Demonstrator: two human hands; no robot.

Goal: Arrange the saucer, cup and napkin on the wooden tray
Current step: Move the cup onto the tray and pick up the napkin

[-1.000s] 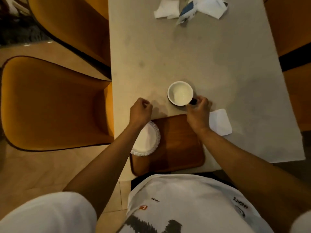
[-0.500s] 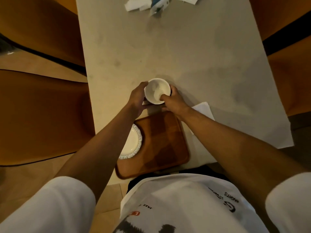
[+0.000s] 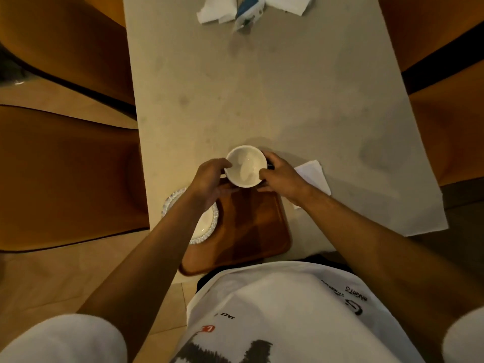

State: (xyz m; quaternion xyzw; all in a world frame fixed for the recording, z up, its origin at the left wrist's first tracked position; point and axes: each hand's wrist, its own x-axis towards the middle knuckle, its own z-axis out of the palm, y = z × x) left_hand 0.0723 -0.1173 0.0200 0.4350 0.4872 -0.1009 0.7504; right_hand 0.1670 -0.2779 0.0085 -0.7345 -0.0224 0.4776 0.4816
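Observation:
A white cup (image 3: 245,165) is held between both hands, above the far edge of the wooden tray (image 3: 251,231). My left hand (image 3: 210,180) grips its left side and my right hand (image 3: 281,176) grips its right side, over the dark handle. A white saucer with a frilled rim (image 3: 207,226) lies at the tray's left edge, partly hidden under my left forearm. A folded white napkin (image 3: 313,175) lies on the table just right of the tray, partly behind my right wrist.
The tray sits at the near edge of a pale table (image 3: 262,95). Crumpled white tissues (image 3: 214,11) and a blue-and-white packet (image 3: 247,11) lie at the far end. Orange chairs (image 3: 65,174) stand to the left and right.
My left hand has left the saucer and closed on the cup beside my right hand. The cup has come nearer, from the table beyond the tray to the tray's far edge.

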